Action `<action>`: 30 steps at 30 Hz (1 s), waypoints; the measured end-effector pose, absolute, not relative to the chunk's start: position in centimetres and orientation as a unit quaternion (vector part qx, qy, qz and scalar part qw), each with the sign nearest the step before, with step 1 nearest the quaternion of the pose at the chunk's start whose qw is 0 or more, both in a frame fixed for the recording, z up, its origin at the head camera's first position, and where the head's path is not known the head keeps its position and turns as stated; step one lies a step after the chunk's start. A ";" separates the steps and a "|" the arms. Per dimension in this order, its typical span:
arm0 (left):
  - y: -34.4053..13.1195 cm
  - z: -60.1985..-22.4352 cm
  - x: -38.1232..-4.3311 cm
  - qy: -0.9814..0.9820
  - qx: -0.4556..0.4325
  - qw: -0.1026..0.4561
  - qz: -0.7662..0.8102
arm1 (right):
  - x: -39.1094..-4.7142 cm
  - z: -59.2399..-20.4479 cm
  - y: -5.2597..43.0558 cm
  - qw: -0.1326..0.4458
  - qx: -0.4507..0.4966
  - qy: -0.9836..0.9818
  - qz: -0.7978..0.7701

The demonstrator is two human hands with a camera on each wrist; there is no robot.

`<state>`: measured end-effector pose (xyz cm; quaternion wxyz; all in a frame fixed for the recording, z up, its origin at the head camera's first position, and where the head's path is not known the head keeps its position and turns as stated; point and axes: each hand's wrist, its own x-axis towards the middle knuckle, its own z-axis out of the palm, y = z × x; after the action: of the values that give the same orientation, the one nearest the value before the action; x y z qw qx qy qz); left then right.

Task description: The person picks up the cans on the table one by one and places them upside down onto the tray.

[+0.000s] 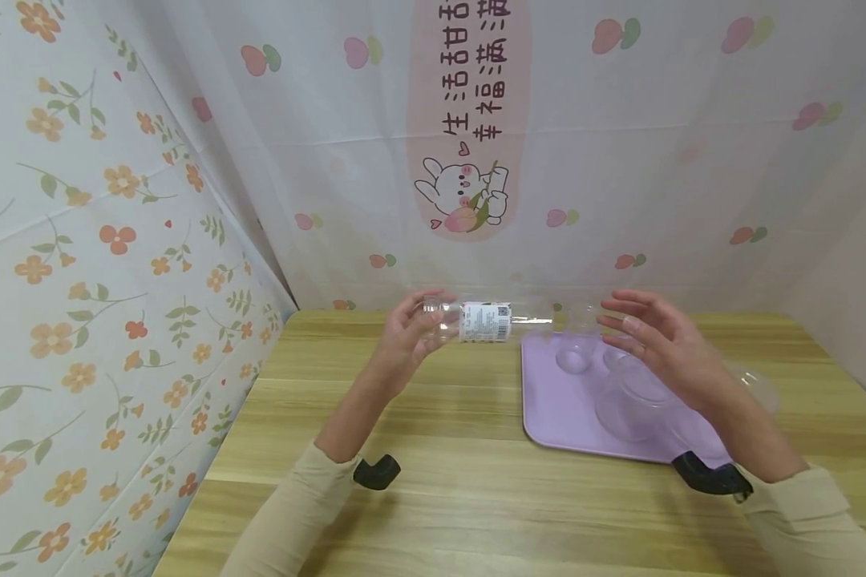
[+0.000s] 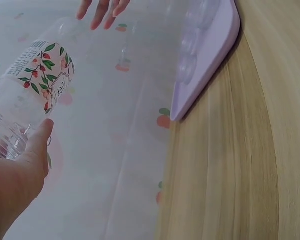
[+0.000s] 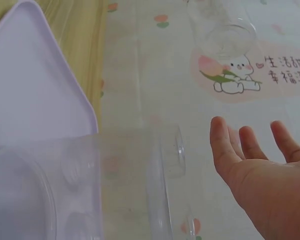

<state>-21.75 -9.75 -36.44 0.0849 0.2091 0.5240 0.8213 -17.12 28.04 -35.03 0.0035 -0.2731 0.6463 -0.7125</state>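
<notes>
My left hand (image 1: 413, 330) grips one end of a clear cylindrical container (image 1: 530, 312), held sideways above the table. Its white label (image 1: 485, 322) carries a barcode, and the floral side of it shows in the left wrist view. Thumb (image 2: 39, 142) and fingers wrap the ridged end. Facing the container's other end, across a gap, is my right hand (image 1: 664, 344) with loosely bent, spread fingers and nothing in them. That far end shows a round outline in the right wrist view.
Right of centre, a lilac tray (image 1: 584, 433) lies on the wooden table (image 1: 447, 497). Clear pieces stand on and around it, among them a small round cup (image 1: 573, 358) and a larger clear container (image 1: 624, 413). A patterned curtain (image 1: 317, 160) hangs behind the table.
</notes>
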 end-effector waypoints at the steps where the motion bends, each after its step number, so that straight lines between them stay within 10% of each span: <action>1: -9.7 -36.4 -21.7 0.523 0.209 0.086 0.822 | -17.1 -35.0 28.0 0.005 -0.275 0.643 -0.715; 30: -6.9 -36.0 -21.3 0.494 0.217 0.102 0.836 | -17.4 -35.3 23.7 0.045 -0.225 0.602 -0.765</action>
<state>-21.26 -6.94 -35.98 0.1016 0.2167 0.4939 0.8359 -17.39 23.70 -35.33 0.0445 -0.2249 0.6022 -0.7647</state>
